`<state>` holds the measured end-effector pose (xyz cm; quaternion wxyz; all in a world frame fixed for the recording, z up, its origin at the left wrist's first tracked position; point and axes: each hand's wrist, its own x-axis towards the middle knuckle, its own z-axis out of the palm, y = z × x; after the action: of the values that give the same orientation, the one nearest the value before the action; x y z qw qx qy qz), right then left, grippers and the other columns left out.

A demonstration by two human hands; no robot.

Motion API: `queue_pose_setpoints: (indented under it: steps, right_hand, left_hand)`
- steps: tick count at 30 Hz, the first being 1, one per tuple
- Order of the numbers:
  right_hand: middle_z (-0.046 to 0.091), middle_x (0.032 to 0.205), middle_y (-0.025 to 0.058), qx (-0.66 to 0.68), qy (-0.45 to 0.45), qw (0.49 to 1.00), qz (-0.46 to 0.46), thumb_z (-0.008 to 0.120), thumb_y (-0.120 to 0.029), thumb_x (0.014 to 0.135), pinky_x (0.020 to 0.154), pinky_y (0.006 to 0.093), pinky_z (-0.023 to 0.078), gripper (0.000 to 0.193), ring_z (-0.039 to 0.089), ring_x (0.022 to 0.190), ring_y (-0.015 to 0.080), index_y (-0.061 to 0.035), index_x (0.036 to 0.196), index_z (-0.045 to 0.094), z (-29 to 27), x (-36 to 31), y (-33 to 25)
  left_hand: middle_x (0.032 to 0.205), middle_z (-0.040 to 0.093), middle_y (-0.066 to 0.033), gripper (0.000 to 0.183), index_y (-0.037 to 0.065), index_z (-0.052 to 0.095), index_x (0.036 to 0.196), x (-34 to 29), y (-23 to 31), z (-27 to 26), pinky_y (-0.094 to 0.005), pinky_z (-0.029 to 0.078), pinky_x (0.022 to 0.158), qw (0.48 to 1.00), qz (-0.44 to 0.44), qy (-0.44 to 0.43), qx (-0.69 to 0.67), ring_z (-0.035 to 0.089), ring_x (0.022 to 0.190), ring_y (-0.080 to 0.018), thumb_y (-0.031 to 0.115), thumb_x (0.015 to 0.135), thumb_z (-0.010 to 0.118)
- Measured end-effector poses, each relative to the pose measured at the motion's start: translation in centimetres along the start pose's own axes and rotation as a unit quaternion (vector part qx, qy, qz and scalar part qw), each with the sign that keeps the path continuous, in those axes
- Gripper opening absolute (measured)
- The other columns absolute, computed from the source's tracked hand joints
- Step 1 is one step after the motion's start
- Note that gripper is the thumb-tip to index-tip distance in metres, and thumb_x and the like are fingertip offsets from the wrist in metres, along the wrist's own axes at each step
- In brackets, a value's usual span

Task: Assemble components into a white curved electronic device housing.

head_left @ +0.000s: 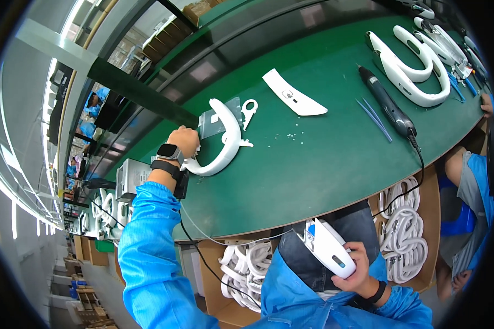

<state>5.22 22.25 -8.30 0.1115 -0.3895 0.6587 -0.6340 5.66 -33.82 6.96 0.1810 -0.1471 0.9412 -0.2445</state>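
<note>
My left hand reaches over the table's left part, back upward and fingers curled under. Whatever it may hold is hidden. Right beside it lies a white C-shaped plastic housing, partly over a clear plastic bag. In my right hand, above my lap, is a white curved plastic housing, its near end gripped between thumb and fingers. A dark oval window shows near that end, and something blue shows inside the far end. White small clip-like parts lie just right of the C-shaped housing.
A white curved panel, tiny white bits, blue tweezers and a corded black electric screwdriver lie on the green table. White U-shaped housings stand far right. Cartons of white parts flank my lap. Another person's hand touches the right edge.
</note>
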Motion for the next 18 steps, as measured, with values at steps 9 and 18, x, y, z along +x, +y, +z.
queue_pose_setpoints:
  steps: [9,18]
  right_hand:
    - [0.057,0.106,0.0237,0.010,0.001,1.000,-0.025,0.083,-0.033,0.069,0.078,0.0405,0.051,0.053,0.062,0.092,0.0335,-0.0023,0.100,0.052,-0.1,-0.2,0.5]
    - [0.058,0.108,0.0239,0.000,-0.011,0.999,-0.039,0.084,-0.028,0.067,0.081,0.0415,0.051,0.055,0.062,0.095,0.0354,-0.0028,0.104,0.052,0.0,-0.6,-0.1]
  left_hand:
    - [0.083,0.071,-0.0052,0.009,0.012,0.072,0.076,0.4,-0.1,0.3,-0.0398,0.053,0.079,1.000,-0.009,0.026,-0.014,0.063,0.092,-0.0273,0.017,0.079,0.065]
    - [0.091,0.068,-0.0099,0.020,0.013,0.062,0.098,-2.6,1.0,-2.3,-0.0418,0.052,0.080,0.984,-0.079,0.145,-0.066,0.063,0.094,-0.0301,0.011,0.079,0.066]
